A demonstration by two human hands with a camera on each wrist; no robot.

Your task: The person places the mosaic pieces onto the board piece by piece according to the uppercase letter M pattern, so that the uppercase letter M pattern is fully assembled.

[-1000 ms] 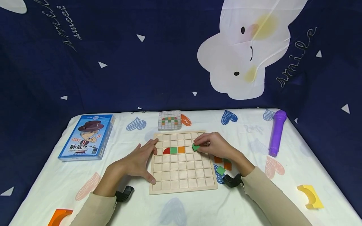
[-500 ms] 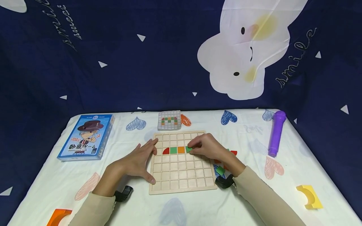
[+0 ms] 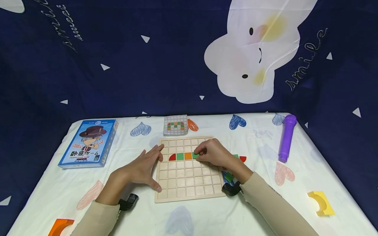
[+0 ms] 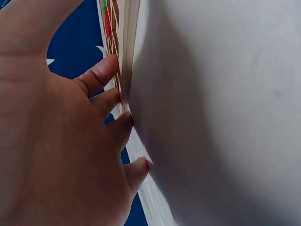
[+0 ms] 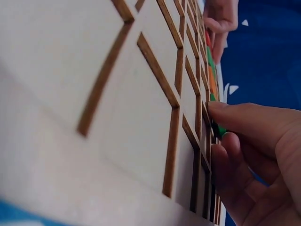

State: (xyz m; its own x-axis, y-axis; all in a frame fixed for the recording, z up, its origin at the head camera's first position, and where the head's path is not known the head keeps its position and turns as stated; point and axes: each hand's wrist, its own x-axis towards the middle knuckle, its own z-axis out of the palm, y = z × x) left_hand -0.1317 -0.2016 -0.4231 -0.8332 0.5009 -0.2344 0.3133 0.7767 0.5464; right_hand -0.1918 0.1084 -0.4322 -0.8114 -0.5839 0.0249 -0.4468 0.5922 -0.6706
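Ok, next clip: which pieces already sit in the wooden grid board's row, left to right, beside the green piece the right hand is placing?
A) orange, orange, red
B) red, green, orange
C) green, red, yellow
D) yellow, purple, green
B: in the head view the wooden grid board holds a red piece, a green piece and an orange piece in one row, and the right hand pinches another green square just after them.

A grid board (image 3: pixel 189 183) lies at the centre of the table (image 3: pixel 251 209). Behind it sits a small pattern card (image 3: pixel 176 125). A game box (image 3: pixel 88 143) lies at the left, a toy microphone (image 3: pixel 286 137) at the right, and curved blocks (image 3: pixel 321 203) in the lower corners.
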